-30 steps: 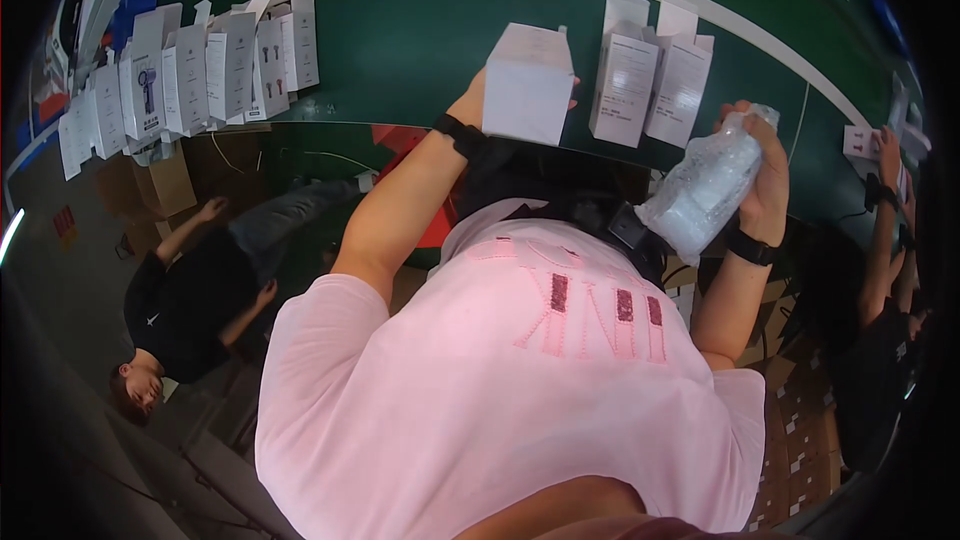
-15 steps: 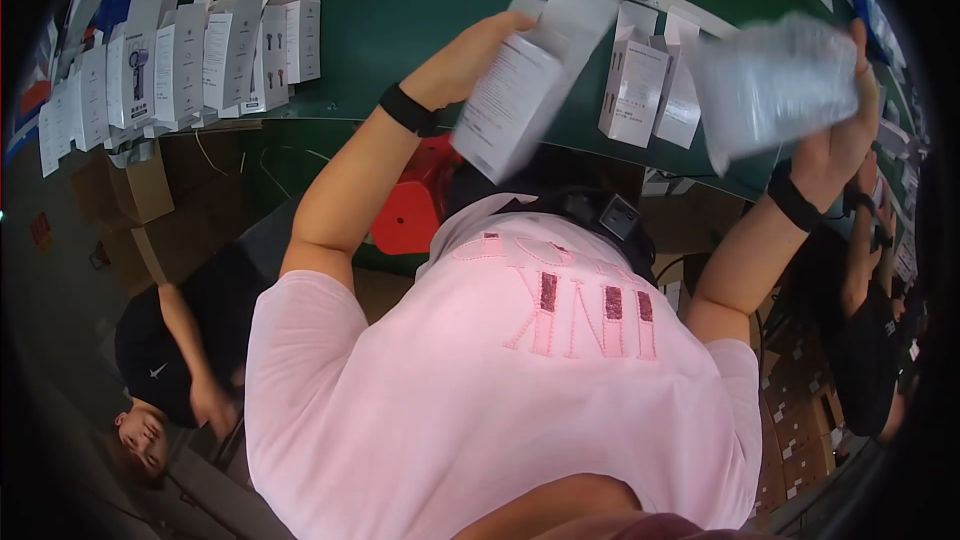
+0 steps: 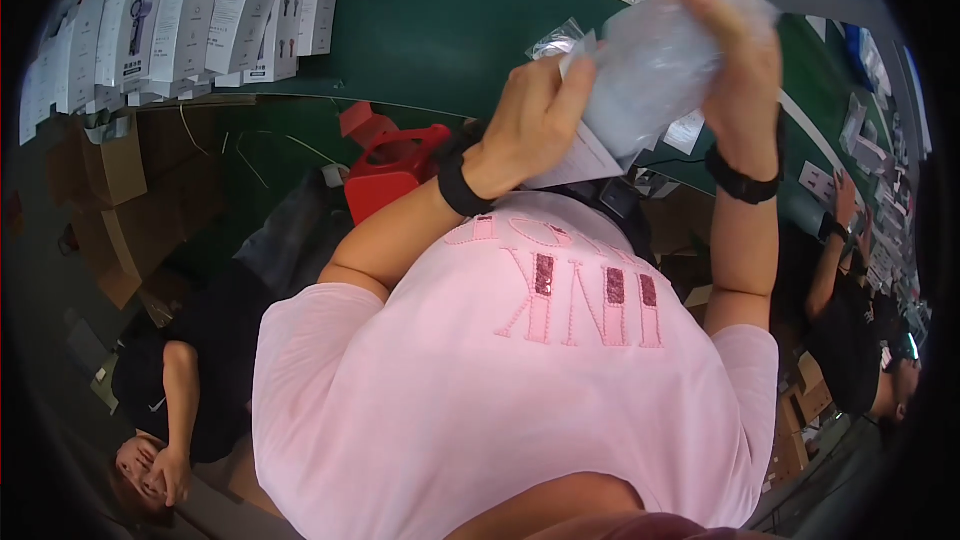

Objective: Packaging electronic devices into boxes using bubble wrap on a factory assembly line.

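Observation:
Fingers of my left hand (image 3: 535, 125) are closed round a small white carton (image 3: 585, 162), held tilted in front of my chest. My right hand (image 3: 735, 65) grips a whitish, translucent plastic-wrapped bundle (image 3: 650, 75) from its right side. The bundle lies against the carton's upper part and hides its opening, so I cannot tell whether any of it is inside. What the wrapping holds does not show. Just behind the left fingers is a crinkled piece of clear plastic (image 3: 557, 40).
Several upright white cartons with raised flaps (image 3: 180, 25) line the left of the green table (image 3: 420, 30). A red plastic stool (image 3: 395, 175) is below the table edge. Brown cardboard boxes (image 3: 105, 165) stand lower left. Co-workers sit at left (image 3: 185, 380) and right (image 3: 850, 330).
My right hand has brought the wrapped bundle leftward to the carton. My left hand has moved right and lower with the carton, and the two now meet. The left co-worker's hand has risen to the face.

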`<action>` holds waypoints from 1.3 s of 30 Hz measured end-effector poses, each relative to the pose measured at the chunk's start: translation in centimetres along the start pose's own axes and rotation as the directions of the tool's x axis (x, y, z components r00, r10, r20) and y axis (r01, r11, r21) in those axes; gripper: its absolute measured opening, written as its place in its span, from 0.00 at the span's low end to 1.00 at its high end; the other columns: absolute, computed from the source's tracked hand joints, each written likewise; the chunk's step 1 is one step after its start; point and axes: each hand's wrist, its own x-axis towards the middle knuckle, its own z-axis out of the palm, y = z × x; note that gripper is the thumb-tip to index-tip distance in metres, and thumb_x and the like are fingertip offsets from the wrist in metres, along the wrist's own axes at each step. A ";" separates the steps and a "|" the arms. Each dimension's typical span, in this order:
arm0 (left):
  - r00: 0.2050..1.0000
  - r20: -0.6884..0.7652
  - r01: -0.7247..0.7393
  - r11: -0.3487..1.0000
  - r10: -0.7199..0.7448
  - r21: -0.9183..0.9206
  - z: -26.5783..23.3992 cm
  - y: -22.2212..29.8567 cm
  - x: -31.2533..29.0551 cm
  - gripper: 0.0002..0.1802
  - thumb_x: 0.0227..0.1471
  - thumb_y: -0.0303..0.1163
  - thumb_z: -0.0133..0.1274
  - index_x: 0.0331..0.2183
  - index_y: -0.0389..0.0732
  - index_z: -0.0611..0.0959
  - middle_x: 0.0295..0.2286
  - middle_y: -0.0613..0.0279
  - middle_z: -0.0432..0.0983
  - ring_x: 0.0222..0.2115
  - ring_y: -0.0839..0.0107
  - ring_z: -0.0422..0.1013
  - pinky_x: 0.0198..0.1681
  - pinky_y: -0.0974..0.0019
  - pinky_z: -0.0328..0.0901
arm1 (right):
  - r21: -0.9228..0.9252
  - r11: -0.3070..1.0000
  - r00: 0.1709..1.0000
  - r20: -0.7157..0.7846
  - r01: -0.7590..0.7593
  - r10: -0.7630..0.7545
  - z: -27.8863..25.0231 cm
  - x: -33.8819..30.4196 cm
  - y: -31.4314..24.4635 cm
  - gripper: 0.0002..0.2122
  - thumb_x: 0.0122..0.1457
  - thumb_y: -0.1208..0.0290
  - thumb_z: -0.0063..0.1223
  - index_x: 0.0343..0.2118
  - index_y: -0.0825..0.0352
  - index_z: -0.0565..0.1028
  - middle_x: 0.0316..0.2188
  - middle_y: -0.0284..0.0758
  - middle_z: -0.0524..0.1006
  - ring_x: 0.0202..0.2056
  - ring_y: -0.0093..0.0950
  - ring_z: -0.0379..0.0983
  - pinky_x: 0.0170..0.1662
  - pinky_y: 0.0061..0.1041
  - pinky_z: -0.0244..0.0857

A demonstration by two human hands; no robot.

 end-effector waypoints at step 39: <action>0.974 0.127 0.202 0.970 -0.185 -0.138 -3.2 -5.5 -1.8 0.24 0.62 0.42 0.37 0.32 0.28 0.75 0.18 0.54 0.69 0.21 0.75 0.62 0.27 0.62 0.60 | -0.684 0.716 0.635 0.617 0.142 0.464 3.7 -0.1 5.3 0.20 0.60 0.69 0.49 0.50 0.75 0.59 0.24 0.50 0.71 0.27 0.49 0.69 0.32 0.40 0.61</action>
